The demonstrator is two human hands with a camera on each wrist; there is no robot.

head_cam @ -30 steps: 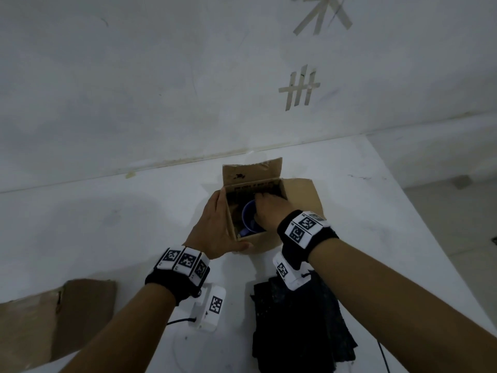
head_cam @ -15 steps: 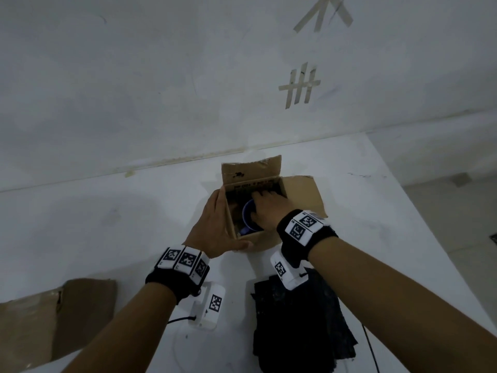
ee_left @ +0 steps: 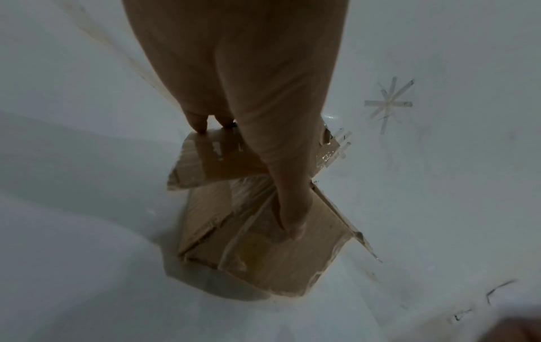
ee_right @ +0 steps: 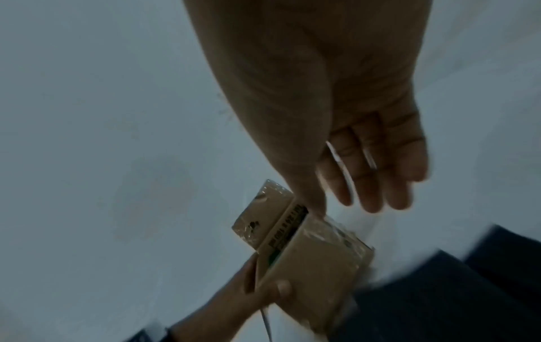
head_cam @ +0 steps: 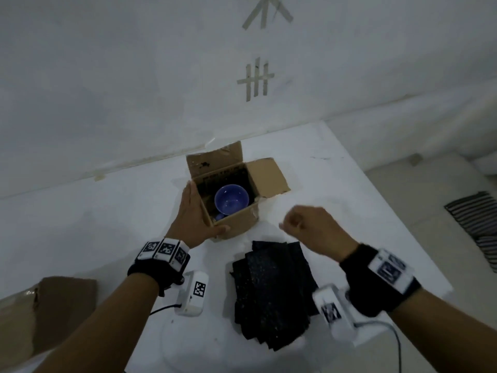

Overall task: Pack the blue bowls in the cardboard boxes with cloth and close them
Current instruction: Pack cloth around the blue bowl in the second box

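Note:
A blue bowl (head_cam: 231,201) sits upright inside the open cardboard box (head_cam: 236,222) at the middle of the white table. My left hand (head_cam: 192,214) lies flat against the box's left side, fingers straight, with the thumb laid on the front face (ee_left: 263,254). My right hand (head_cam: 304,227) hovers to the right of the box, above the table and outside it, fingers relaxed (ee_right: 366,180) and holding nothing. A stack of black cloth (head_cam: 271,289) lies just in front of the box, below the right hand. The box's back and right flaps stand open.
A flattened piece of cardboard (head_cam: 40,313) lies at the table's near left corner. The white wall (head_cam: 242,76) rises close behind the box. The table's right edge (head_cam: 390,211) drops to the floor, where a striped cloth (head_cam: 478,219) lies.
My right hand has come out of the box and moved right and nearer, leaving the blue bowl inside. The left hand stays on the box.

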